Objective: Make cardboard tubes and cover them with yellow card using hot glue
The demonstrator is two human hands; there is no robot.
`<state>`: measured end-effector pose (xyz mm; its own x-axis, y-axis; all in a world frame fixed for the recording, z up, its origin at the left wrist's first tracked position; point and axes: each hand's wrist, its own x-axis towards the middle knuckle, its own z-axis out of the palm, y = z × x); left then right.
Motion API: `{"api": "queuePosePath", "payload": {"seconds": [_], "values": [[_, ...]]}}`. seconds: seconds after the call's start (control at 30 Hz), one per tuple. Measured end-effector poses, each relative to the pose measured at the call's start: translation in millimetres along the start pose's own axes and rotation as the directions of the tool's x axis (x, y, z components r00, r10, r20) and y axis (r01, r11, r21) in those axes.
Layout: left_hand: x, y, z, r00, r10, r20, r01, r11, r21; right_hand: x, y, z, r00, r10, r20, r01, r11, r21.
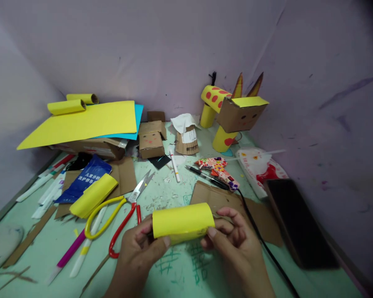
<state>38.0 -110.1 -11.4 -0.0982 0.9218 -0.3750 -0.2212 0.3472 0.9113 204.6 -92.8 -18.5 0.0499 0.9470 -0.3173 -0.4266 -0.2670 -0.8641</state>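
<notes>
Both hands hold a yellow paper-covered tube (182,221) low in the middle of the view, lying sideways. My left hand (139,252) grips its left end with thumb and fingers closed round it. My right hand (236,244) pinches its right end, fingers curled behind it. Just left of the tube lie scissors (124,213) with one yellow and one red handle. A flat piece of cardboard (233,207) lies behind my right hand.
A cardboard giraffe figure (233,111) stands at the back right, small cardboard boxes (151,140) at the back middle. Yellow sheets (87,122) and rolls sit back left. A glue gun (219,169) with black cord, pens (70,252), a dark phone (298,223) and a tissue pack (257,165) surround the hands.
</notes>
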Motion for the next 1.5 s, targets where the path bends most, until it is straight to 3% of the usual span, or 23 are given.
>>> {"api": "queuePosePath", "payload": {"seconds": [0.23,0.63,0.87,1.07,1.17,1.3,1.5], "values": [[3,-1,-1,1.000,-0.001,0.015,0.001,0.999,-0.054,0,1,0,1.000,-0.022,0.000,0.022,1.000,0.015],[1,1,4,0.998,-0.011,-0.057,0.006,0.997,-0.074,0,1,-1,0.999,-0.034,-0.009,0.034,0.999,0.009],[2,1,-3,0.998,-0.070,0.007,0.070,0.997,-0.045,4,11,-7,0.997,-0.042,0.059,0.037,0.997,0.075],[2,3,1,0.999,-0.044,-0.023,0.042,0.997,-0.068,9,20,-8,0.994,-0.095,0.045,0.101,0.984,-0.147],[2,3,3,0.998,-0.045,-0.042,0.042,0.997,-0.059,11,18,-7,0.997,-0.049,0.052,0.057,0.984,-0.168],[3,0,2,0.998,-0.063,0.019,0.064,0.995,-0.080,12,15,-8,0.999,-0.046,-0.005,0.045,0.988,-0.149],[5,-3,1,0.996,-0.087,0.038,0.090,0.990,-0.110,10,15,-11,0.992,-0.076,0.103,0.086,0.992,-0.093]]}}
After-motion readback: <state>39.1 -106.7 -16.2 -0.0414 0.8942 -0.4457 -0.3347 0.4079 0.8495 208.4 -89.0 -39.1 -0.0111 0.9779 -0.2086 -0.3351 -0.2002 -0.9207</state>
